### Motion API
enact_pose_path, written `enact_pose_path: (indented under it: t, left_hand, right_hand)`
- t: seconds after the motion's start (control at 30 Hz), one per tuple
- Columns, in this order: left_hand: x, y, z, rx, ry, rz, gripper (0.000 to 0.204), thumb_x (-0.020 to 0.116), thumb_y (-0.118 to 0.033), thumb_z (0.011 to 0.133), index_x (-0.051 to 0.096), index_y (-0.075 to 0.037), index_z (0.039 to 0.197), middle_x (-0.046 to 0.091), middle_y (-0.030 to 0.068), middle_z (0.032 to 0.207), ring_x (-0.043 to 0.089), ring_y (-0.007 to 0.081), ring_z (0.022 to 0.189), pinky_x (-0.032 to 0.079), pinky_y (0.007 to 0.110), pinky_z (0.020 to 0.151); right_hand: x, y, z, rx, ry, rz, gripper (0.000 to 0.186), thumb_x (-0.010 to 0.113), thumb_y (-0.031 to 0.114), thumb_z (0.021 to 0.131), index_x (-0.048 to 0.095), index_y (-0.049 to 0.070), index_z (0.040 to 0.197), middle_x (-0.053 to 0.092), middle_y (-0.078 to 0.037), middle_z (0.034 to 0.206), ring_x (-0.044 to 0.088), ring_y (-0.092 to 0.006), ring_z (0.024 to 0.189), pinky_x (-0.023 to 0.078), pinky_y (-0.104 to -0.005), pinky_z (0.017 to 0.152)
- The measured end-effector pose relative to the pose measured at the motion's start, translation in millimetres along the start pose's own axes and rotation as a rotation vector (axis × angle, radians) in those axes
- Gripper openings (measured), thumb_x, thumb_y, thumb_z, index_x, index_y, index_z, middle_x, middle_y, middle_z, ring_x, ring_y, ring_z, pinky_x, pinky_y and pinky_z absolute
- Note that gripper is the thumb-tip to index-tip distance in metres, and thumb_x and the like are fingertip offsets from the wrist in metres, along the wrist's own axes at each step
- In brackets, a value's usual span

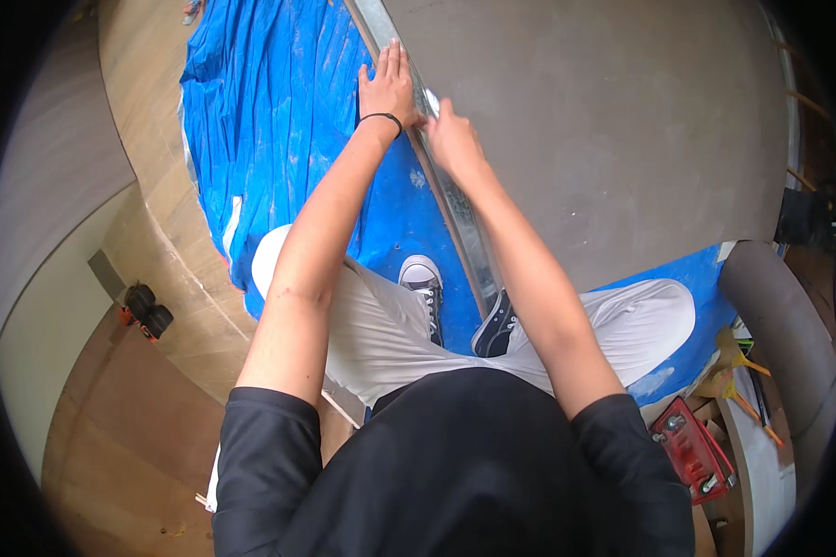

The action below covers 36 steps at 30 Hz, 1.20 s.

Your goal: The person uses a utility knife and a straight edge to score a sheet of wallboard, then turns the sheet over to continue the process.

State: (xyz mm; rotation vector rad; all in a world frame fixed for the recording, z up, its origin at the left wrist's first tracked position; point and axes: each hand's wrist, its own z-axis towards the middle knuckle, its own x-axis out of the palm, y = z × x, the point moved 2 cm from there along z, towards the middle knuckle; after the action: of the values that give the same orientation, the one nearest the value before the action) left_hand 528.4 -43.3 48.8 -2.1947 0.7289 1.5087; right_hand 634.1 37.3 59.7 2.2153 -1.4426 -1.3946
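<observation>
Panel (604, 121), lg & grey, lies on blue tarp (269, 111) w/ metal strip (464, 218) along its L edge. L hand (388, 91) rests flat & outstretched on strip, grip slack; R hand (455, 139), just beside, is curled round sm. white item (433, 102) at strip, blurred.

- Around my feet I see a crumpled blue tarp (251, 121).
- To my left I see wood-look flooring (172, 209) past the tarp's edge.
- Farther left I make out a small black-and-orange item (146, 311), its kind unclear to me.
- By my right elbow I see an open red case (693, 450) holding metal pieces.
- Beyond it, I see a thick grey curved piece (778, 320).
</observation>
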Motion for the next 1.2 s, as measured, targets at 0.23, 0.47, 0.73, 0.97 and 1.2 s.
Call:
enact_pose_path:
  t: [0.23,0.47,0.73,0.97,1.2]
  left_hand:
    - [-5.8,-3.8,-5.2,-0.009,0.024,-0.030,0.136,0.091,-0.049,0.040,0.024,-0.002,0.149,0.020,0.0107,0.159,0.025,0.0230,0.145,0.030,0.052,0.110]
    - [-8.6,-0.6,-3.1,-0.050,0.082,0.017,0.141,0.091,-0.050,0.040,0.018,-0.003,0.151,0.015,0.0092,0.160,0.021,0.0220,0.146,0.028,0.053,0.112]
    - [-3.9,1.7,-3.2,-0.006,0.048,-0.024,0.140,0.091,-0.050,0.040,0.019,-0.003,0.151,0.017,0.0089,0.159,0.020,0.0223,0.146,0.029,0.053,0.111]
    - [7.5,3.8,-0.6,-0.009,-0.066,-0.042,0.125,0.090,-0.041,0.050,0.024,-0.004,0.150,0.019,0.0093,0.159,0.024,0.0208,0.145,0.030,0.051,0.111]
    - [8.2,3.0,-0.6,-0.014,-0.042,0.027,0.106,0.080,-0.040,0.064,0.028,-0.004,0.149,0.021,0.0089,0.159,0.026,0.0193,0.144,0.031,0.049,0.110]
  right_hand:
    - [17.5,-92.0,-161.6,0.175,0.137,-0.114,0.029,0.049,0.023,0.097,0.042,0.004,0.118,0.063,-0.031,0.076,0.062,-0.0516,0.074,0.049,-0.0596,0.064]
    - [11.8,-134.4,-242.9,0.313,0.312,-0.199,0.027,0.047,0.024,0.097,0.045,0.003,0.114,0.065,-0.031,0.084,0.064,-0.0493,0.082,0.050,-0.0585,0.072]
    - [-8.6,-40.9,-67.4,0.015,-0.019,0.111,0.031,0.045,0.030,0.098,0.045,0.002,0.110,0.062,-0.033,0.082,0.060,-0.0524,0.083,0.047,-0.0589,0.071]
    - [2.4,-6.0,2.3,-0.075,-0.064,0.083,0.031,0.044,0.029,0.097,0.044,0.000,0.109,0.064,-0.033,0.086,0.062,-0.0518,0.085,0.048,-0.0599,0.076]
    - [0.5,7.0,1.3,-0.034,-0.041,0.007,0.030,0.045,0.027,0.097,0.045,0.000,0.110,0.065,-0.031,0.087,0.063,-0.0500,0.085,0.049,-0.0585,0.077]
